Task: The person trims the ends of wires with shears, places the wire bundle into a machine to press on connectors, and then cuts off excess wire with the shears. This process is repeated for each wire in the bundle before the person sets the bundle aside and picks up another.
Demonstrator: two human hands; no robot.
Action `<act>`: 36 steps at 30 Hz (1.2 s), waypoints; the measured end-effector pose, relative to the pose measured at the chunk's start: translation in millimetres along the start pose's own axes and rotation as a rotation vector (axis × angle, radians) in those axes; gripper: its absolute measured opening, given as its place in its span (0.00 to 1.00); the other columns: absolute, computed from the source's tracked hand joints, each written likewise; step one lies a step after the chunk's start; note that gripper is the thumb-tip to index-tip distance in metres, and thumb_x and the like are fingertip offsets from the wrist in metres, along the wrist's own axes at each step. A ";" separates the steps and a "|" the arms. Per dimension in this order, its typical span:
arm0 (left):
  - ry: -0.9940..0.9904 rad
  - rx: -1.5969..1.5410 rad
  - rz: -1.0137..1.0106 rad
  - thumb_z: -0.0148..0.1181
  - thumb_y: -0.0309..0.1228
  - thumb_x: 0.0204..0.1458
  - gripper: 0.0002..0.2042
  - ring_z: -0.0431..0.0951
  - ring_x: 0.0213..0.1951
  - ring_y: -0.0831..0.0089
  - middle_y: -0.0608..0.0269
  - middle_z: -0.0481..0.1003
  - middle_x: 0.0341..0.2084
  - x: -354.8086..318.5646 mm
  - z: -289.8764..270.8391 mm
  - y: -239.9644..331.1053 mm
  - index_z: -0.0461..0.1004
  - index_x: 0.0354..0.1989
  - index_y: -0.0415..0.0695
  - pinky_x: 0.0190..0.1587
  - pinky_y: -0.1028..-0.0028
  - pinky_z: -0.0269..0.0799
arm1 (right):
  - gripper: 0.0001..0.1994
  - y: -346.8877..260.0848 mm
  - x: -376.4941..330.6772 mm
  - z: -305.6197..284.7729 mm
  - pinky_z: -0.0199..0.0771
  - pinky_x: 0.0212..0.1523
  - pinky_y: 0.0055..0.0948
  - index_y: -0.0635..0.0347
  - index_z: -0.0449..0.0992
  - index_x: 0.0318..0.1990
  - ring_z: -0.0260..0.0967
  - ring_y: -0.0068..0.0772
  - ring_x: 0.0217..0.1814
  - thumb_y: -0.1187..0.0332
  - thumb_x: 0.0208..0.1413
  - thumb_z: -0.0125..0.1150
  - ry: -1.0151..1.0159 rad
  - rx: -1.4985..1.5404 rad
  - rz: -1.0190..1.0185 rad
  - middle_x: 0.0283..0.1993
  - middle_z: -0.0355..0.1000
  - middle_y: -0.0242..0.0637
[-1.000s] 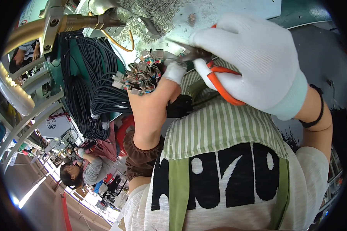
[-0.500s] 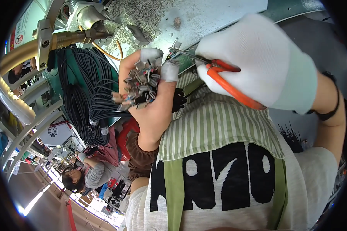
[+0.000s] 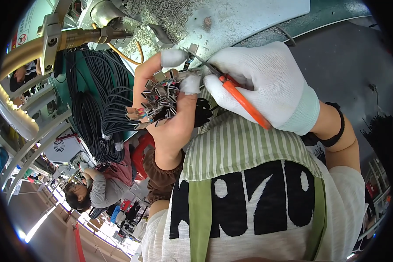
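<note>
- Left hand [image 3: 170, 118] clamps connector bundle [image 3: 155, 98]; right hand [image 3: 266, 87] grips orange snips [image 3: 236, 94] at its 2 o'clock.
- Likely trimming step; next needs the tip on one lead.

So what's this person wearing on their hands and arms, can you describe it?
The right hand wears a white knit glove that ends at the wrist, with a dark band around the forearm just past it. The left hand is mostly bare, with only white finger cots capping the fingertips. A brown gathered sleeve cuff circles the left forearm. The top is pale, with green stripes and bold black shapes.
</note>
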State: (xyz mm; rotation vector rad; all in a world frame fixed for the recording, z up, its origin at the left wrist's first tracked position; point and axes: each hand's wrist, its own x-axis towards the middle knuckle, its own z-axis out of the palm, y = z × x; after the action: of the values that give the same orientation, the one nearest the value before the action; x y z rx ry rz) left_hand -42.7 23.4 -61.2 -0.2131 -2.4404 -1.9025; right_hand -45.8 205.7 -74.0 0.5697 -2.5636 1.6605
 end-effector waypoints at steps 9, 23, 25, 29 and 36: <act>0.012 -0.174 -0.250 0.62 0.18 0.48 0.13 0.70 0.29 0.82 0.64 0.72 0.30 2.0 -5.1 7.3 0.69 0.43 0.36 0.32 0.81 0.64 | 0.07 -3.5 -1.5 3.1 0.62 0.18 0.26 0.59 0.76 0.32 0.63 0.30 0.15 0.68 0.48 0.65 0.009 -0.074 -0.059 0.17 0.66 0.37; -0.210 -0.811 -0.560 0.57 0.22 0.52 0.06 0.62 0.21 0.83 0.70 0.67 0.22 10.9 -35.5 -22.1 0.70 0.37 0.36 0.23 0.81 0.57 | 0.11 16.4 10.6 15.7 0.61 0.18 0.27 0.62 0.73 0.26 0.63 0.23 0.15 0.65 0.55 0.57 -0.220 0.226 0.059 0.14 0.62 0.33; -0.068 -0.783 -0.621 0.56 0.23 0.53 0.05 0.60 0.21 0.82 0.70 0.65 0.21 9.1 -49.1 -31.4 0.69 0.36 0.36 0.24 0.79 0.56 | 0.12 25.2 11.0 21.0 0.60 0.17 0.24 0.63 0.72 0.27 0.63 0.19 0.15 0.63 0.58 0.54 -0.132 0.073 -0.024 0.13 0.62 0.30; 0.043 -0.812 -0.631 0.56 0.24 0.53 0.06 0.59 0.21 0.81 0.70 0.64 0.20 33.0 -60.2 -37.7 0.69 0.36 0.37 0.24 0.77 0.58 | 0.13 21.7 36.9 4.1 0.60 0.18 0.18 0.64 0.72 0.33 0.61 0.17 0.15 0.62 0.60 0.52 -0.244 0.342 0.372 0.14 0.63 0.28; -0.074 -0.767 -0.591 0.61 0.27 0.51 0.08 0.65 0.24 0.78 0.66 0.67 0.21 69.6 -54.7 -42.3 0.71 0.35 0.36 0.27 0.74 0.65 | 0.14 31.7 106.0 8.7 0.67 0.17 0.27 0.66 0.70 0.25 0.68 0.30 0.16 0.64 0.54 0.60 -0.283 0.350 0.218 0.17 0.68 0.40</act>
State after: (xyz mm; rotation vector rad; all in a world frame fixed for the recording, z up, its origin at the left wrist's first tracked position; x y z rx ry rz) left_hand -120.1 -33.8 -80.3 0.4865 -1.7859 -3.0464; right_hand -153.3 179.4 -81.7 0.5965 -2.6123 2.2827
